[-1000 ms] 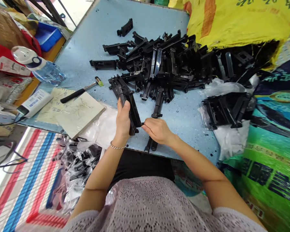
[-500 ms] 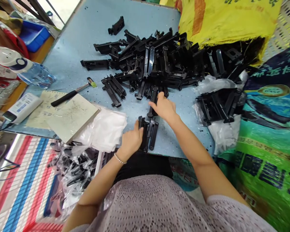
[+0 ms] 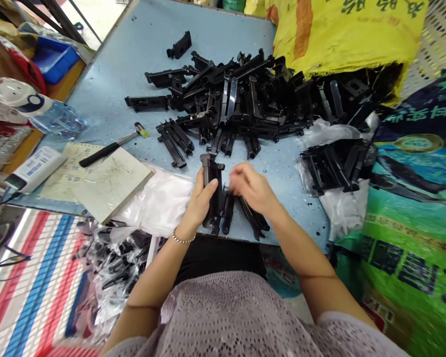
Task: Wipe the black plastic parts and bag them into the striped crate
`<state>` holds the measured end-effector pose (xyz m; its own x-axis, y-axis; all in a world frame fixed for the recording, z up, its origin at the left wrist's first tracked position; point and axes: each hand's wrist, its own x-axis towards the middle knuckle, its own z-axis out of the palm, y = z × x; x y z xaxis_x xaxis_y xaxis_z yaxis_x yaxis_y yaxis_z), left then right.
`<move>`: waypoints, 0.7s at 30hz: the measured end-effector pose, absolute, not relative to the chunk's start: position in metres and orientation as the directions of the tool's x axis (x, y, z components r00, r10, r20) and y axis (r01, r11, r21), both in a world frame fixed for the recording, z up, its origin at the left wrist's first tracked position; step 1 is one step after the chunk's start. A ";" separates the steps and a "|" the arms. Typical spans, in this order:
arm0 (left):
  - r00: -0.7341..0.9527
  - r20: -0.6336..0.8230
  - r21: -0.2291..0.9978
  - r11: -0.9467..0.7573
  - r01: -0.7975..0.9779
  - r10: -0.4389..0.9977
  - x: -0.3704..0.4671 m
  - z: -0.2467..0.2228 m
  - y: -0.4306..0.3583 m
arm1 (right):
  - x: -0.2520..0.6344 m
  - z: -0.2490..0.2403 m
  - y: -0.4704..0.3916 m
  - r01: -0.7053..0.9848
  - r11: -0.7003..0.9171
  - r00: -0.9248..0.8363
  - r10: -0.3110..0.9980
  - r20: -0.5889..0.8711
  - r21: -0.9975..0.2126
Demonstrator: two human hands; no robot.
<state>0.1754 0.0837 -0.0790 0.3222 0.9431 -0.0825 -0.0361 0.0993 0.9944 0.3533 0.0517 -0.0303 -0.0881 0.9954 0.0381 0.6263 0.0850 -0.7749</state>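
My left hand is closed round a long black plastic part, its upper end tilted up off the table. To the right of it hovers my right hand, its fingers curled and smeared by motion, so whether anything is in them is unclear. Below that hand another black part lies slanting near the table's front edge. A narrower black part rests between the hands. Beyond them spreads a large heap of similar black parts.
A yellow woven sack spills parts at the back right. Bagged parts lie at right, beside a green sack. On the left are a hammer, clear plastic bags, a cardboard piece and a water bottle.
My left hand has lifted a black part from the table. My right hand has brought a part from the heap's front toward the table edge and is now off it.
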 end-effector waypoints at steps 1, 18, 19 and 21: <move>0.324 -0.081 0.996 0.088 -0.006 0.943 0.174 -0.077 0.081 | 0.351 -0.031 0.055 0.680 0.092 -0.047 0.996 0.082 -0.728; 0.267 -0.070 0.929 -0.034 0.369 0.961 0.145 -0.090 0.082 | 0.332 -0.059 0.017 0.619 -0.019 -0.283 0.927 -0.245 -0.785; 0.275 -0.122 0.865 -0.034 0.500 0.954 0.144 -0.093 0.080 | 0.344 -0.060 0.027 0.631 -0.050 -0.217 0.947 -0.238 -0.775; 0.275 -0.227 0.670 -0.055 0.740 0.934 0.147 -0.098 0.073 | 0.371 -0.067 0.058 0.761 -0.143 0.077 0.988 -0.130 -0.633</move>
<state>0.1473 0.0732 -0.0982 0.2751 0.9343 -0.2267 0.7402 -0.0554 0.6701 0.3710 0.0584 -0.0673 0.0773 0.9885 -0.1301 0.7606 -0.1428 -0.6334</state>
